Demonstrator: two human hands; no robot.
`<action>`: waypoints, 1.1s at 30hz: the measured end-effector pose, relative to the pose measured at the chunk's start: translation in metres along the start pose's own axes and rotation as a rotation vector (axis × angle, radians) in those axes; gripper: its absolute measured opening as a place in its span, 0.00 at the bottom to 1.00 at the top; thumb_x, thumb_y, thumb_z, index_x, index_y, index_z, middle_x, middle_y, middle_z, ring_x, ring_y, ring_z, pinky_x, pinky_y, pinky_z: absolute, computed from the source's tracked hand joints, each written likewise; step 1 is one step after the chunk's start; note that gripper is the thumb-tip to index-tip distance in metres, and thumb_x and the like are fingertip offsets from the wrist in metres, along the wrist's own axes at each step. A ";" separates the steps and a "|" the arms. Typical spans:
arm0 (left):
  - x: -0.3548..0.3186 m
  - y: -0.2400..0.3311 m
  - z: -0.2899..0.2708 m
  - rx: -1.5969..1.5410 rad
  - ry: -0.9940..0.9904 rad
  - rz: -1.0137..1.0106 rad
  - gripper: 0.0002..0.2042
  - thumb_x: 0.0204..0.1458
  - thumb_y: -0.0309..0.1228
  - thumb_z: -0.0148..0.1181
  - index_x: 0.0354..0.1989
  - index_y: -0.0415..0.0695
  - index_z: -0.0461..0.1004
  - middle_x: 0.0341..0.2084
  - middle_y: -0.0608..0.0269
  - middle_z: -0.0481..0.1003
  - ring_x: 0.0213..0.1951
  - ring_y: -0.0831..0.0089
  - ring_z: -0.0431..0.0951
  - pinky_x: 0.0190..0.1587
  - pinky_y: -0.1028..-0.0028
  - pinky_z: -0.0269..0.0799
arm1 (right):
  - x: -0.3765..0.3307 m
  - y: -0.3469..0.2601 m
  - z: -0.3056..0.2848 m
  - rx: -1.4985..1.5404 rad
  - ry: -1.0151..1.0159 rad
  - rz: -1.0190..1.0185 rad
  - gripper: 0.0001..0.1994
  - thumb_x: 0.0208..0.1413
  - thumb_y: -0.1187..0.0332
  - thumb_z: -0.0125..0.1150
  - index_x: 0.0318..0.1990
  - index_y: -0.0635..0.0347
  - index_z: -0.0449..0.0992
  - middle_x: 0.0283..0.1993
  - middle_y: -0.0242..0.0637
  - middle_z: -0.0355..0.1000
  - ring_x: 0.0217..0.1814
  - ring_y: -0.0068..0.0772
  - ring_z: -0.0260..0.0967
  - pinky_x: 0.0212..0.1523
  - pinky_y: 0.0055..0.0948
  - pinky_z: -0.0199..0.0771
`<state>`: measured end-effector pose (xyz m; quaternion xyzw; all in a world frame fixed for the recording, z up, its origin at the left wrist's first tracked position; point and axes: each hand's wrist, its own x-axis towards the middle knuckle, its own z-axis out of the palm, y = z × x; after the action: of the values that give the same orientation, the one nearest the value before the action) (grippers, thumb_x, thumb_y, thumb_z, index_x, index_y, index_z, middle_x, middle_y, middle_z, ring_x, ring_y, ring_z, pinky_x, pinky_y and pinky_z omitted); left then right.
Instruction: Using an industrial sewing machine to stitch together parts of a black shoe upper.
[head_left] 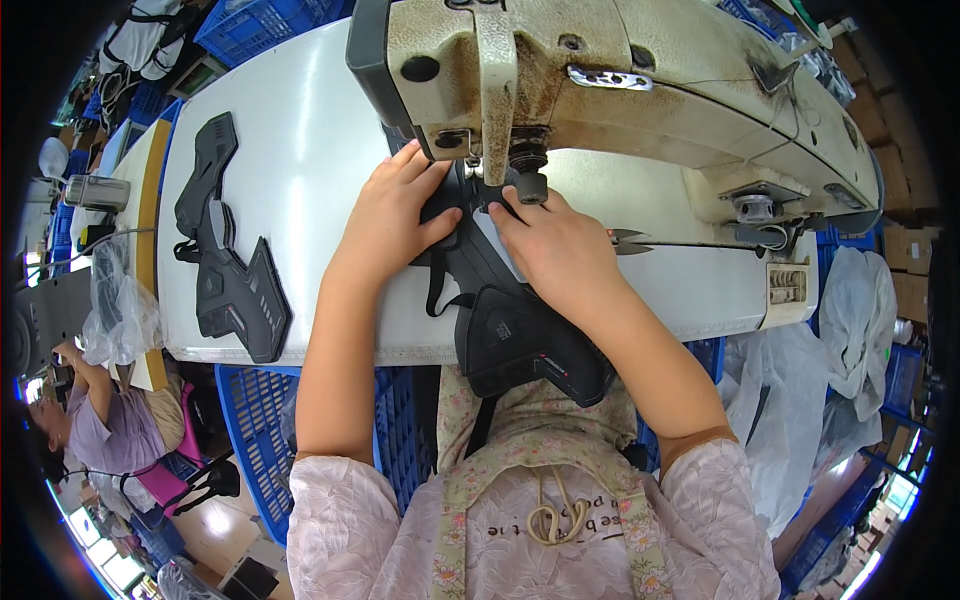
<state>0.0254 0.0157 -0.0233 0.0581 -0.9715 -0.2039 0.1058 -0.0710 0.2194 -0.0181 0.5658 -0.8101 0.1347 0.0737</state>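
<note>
Right now both hands press flat on the black padded piece (pixel 500 300) at the frame's centre, under the sewing machine (pixel 620 90). The left hand (pixel 392 225) has fingers together; the right hand (pixel 555 245) has fingers extended near the needle. The piece's long axis runs from the needle down toward the lower tabletop (pixel 310 170) edge.

Seen from 1 head-worn fisheye camera, looking steeply down and forward over a white sewing table (pixel 300 180). Close range: left hand (pixel 392 215) and right hand (pixel 555 245) near frame centre, forearms entering from the lower edge, sewing machine (pixel 640 90) looming large at top. Straight table edges bowed toward the dark circular rim. Floor, blue crates (pixel 255 420) and a seated co-worker (pixel 100 420) squeezed into the left margin.
</note>
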 end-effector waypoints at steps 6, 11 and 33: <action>-0.012 0.024 -0.004 0.175 0.065 -0.090 0.27 0.47 0.40 0.67 0.55 0.37 0.73 0.58 0.51 0.69 0.65 0.54 0.62 0.66 0.55 0.57 | -0.010 0.005 -0.005 0.114 -0.030 0.019 0.15 0.50 0.70 0.58 0.47 0.61 0.77 0.52 0.35 0.74 0.57 0.35 0.70 0.42 0.32 0.81; -0.043 0.049 0.012 0.076 0.015 -0.112 0.30 0.50 0.38 0.65 0.61 0.38 0.68 0.63 0.44 0.64 0.67 0.50 0.60 0.67 0.57 0.55 | -0.016 0.001 -0.010 0.115 -0.069 0.037 0.17 0.50 0.69 0.59 0.49 0.60 0.76 0.54 0.36 0.74 0.59 0.36 0.69 0.44 0.33 0.80; -0.025 0.029 0.017 0.128 0.019 -0.102 0.32 0.54 0.43 0.61 0.65 0.40 0.64 0.63 0.43 0.63 0.68 0.50 0.57 0.70 0.55 0.49 | -0.003 0.012 0.000 0.101 -0.055 -0.002 0.19 0.50 0.72 0.59 0.52 0.58 0.75 0.59 0.40 0.72 0.64 0.39 0.67 0.49 0.36 0.79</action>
<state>0.0435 0.0526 -0.0314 0.1159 -0.9773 -0.1461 0.1004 -0.0811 0.2254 -0.0205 0.5729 -0.8036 0.1595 0.0229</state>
